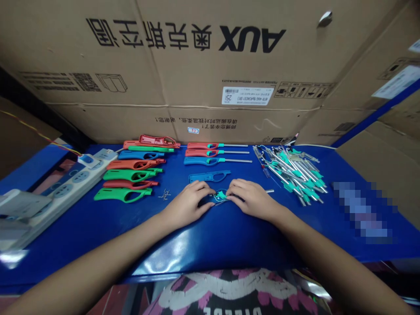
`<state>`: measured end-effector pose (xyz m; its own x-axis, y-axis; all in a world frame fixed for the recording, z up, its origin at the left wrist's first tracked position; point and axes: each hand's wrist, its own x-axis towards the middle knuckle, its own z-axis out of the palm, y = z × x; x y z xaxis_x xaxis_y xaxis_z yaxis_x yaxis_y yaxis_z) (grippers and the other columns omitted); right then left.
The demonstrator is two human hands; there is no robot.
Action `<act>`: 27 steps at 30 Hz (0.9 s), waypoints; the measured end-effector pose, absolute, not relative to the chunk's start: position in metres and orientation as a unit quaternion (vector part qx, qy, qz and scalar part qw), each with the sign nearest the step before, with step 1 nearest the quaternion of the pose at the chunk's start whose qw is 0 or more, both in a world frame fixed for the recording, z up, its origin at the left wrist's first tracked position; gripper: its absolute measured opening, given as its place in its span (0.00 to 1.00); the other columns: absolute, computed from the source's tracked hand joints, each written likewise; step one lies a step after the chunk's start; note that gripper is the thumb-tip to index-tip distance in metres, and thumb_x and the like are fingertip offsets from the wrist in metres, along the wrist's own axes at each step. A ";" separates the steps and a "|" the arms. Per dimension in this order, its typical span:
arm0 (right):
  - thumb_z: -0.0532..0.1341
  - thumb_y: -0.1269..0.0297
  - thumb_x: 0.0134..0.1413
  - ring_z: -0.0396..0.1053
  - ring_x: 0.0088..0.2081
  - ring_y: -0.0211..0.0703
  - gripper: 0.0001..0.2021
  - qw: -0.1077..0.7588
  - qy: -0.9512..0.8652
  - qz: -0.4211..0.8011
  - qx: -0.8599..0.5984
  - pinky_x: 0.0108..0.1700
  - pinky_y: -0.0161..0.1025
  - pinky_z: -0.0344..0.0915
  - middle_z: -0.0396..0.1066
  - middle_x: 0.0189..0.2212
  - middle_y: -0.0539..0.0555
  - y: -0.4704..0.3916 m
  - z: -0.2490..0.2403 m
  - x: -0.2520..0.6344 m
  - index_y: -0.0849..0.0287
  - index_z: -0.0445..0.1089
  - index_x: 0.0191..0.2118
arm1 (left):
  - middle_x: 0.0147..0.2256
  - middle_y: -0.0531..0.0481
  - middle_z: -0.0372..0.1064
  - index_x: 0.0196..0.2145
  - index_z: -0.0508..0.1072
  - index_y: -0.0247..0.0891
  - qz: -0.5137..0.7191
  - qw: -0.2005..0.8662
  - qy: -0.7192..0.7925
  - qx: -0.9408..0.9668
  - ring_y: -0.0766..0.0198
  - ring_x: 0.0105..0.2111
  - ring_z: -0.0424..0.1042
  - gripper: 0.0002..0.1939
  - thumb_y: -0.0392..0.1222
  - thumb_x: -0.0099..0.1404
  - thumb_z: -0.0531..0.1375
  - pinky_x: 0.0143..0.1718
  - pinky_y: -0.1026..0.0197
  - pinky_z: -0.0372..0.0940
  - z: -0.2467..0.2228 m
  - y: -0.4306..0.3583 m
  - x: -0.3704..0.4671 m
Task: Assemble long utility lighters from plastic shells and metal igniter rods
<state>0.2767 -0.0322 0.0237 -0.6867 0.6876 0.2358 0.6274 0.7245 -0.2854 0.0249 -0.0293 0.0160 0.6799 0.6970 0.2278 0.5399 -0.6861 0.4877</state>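
In front of me, between both hands, is a gas lighter's inner assembly (221,195) with a green plastic part, thin wires and a metal tube whose end shows past my right hand. My left hand (192,201) pinches its left end, by the wires. The fingers of my right hand (252,199) are closed on the green part and tube. Just beyond my hands lies a blue lighter shell half (210,176). Behind it are a blue lighter (216,161) and two red lighters (201,152) with metal tubes. Small screws (165,195) lie left of my left hand.
Red, green and blue lighter shells (124,194) line the left side. A pile of metal tubes with green parts (297,175) lies right. A white power strip (70,188) runs along the left edge. A large cardboard sheet (183,87) stands behind the blue table (203,249).
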 end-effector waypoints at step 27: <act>0.54 0.73 0.65 0.64 0.35 0.42 0.08 0.137 -0.942 -0.053 -0.301 0.35 0.38 0.55 0.72 0.36 0.54 -0.039 0.018 0.272 0.61 0.70 0.39 | 0.43 0.44 0.70 0.48 0.74 0.35 0.201 0.209 0.351 0.890 0.54 0.45 0.70 0.13 0.37 0.66 0.64 0.50 0.49 0.68 0.017 -0.032 0.027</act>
<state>0.2724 -0.0390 0.0183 -0.7813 0.5524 0.2906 0.5815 0.8133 0.0173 0.0267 -0.0317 0.0167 0.6728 0.7092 0.2107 0.5417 -0.6663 0.5125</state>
